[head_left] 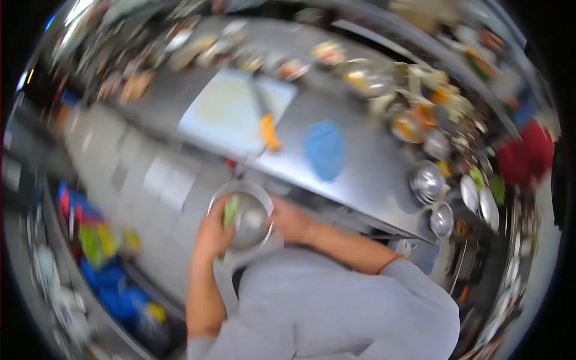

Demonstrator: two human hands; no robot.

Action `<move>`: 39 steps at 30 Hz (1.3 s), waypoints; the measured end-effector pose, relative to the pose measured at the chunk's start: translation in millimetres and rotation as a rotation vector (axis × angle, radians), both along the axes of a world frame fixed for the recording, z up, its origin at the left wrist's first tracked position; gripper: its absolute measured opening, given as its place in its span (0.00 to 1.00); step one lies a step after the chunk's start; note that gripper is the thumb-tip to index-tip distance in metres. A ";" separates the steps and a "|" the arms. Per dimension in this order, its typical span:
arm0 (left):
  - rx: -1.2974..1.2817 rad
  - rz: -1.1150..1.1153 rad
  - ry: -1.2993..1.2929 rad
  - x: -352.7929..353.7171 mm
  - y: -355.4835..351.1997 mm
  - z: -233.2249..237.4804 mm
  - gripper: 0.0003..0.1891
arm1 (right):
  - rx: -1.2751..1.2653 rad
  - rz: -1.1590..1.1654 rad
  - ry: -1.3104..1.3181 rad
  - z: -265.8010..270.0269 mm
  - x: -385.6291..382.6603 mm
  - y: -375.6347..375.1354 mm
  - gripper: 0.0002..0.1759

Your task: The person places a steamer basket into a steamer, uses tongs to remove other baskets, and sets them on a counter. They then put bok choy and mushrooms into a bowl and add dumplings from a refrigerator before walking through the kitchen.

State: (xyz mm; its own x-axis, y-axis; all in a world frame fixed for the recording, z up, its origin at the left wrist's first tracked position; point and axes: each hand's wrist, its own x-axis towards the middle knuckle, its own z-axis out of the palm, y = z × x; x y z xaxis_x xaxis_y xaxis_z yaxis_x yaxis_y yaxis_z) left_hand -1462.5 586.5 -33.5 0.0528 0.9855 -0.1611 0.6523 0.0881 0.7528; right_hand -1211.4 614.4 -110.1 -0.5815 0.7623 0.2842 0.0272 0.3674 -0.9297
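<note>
Steel bowl [247, 221] held off the worktop's [372, 174] near edge, close to the person's chest. Left hand [211, 237] wraps its left side, with a green item [230, 211] at the fingers, too blurred to identify. Right hand [291, 222] grips the right rim. On the worktop beyond: white cutting board [228, 108], orange-handled knife [270, 133], blue cloth [324, 150].

Hands in view: two, the left hand [211, 235] and the right hand [292, 222]. Steel bowl [249, 219] between them: one, containing one green piece [230, 211].

On the counter [372, 177]:
- one cutting board [231, 108], towards the far edge
- one orange-handled knife [270, 133], at the board's right edge
- one blue cloth [324, 150]

At the counter's right end: three steel pots [428, 182] and two pale plates [470, 192]. Items along the far edge are too blurred to count.
</note>
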 end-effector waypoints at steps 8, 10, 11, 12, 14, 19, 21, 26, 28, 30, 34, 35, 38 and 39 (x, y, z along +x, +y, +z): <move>0.229 0.386 -0.082 -157.1 21.9 56.6 0.36 | 0.296 0.044 -0.232 0.2 -135.4 83.5 0.16; 0.301 0.301 -0.010 -196.9 28.0 46.3 0.38 | 0.363 0.060 -0.225 -3.6 -186.2 100.1 0.16; 0.358 0.262 -0.063 -220.7 29.9 35.4 0.39 | 0.320 0.100 -0.260 -10.5 -209.0 106.5 0.16; 0.397 0.278 -0.053 -246.4 31.1 30.9 0.39 | 0.293 0.134 -0.292 -11.1 -235.9 118.1 0.16; 0.412 0.454 0.013 -299.4 30.6 25.6 0.38 | 0.363 0.160 -0.294 3.0 -292.5 132.5 0.16; 0.117 0.728 -0.238 -463.0 32.1 -59.8 0.27 | 0.317 0.248 -0.314 19.3 -411.1 156.0 0.15; -0.039 0.717 -0.341 -498.2 38.2 -96.3 0.30 | 0.321 0.280 -0.274 26.5 -453.1 164.7 0.13; -0.225 0.704 -0.482 -550.4 72.6 -86.3 0.25 | 0.223 0.282 -0.244 10.6 -538.5 197.7 0.13; -0.205 0.660 -0.512 -574.1 85.7 -76.3 0.22 | 0.220 0.309 -0.252 -0.3 -566.3 222.0 0.12; -0.268 0.628 -0.459 -602.1 102.1 -78.8 0.17 | 0.257 0.365 -0.301 -9.4 -597.4 245.6 0.17; -0.197 0.787 -0.510 -686.4 136.1 -110.2 0.17 | 0.308 0.244 -0.333 -25.4 -684.5 299.0 0.27; -0.196 0.782 -0.501 -713.7 142.6 -120.8 0.17 | 0.260 0.218 -0.336 -30.6 -707.5 320.4 0.34; -0.139 1.094 -0.441 -794.7 154.9 -132.5 0.16 | 0.180 0.167 -0.418 -36.2 -781.4 393.8 0.46; -0.098 1.202 -0.433 -817.0 160.7 -122.5 0.15 | 0.155 0.143 -0.506 -32.1 -806.8 422.1 0.52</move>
State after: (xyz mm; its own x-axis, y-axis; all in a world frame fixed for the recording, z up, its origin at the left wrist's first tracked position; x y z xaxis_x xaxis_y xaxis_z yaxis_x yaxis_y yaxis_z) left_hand -2279.5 747.1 -156.0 -0.7923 0.4347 -0.4282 -0.1708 0.5157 0.8395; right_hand -2018.2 1036.5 -142.2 -0.7695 0.6371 0.0447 0.3970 0.5321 -0.7478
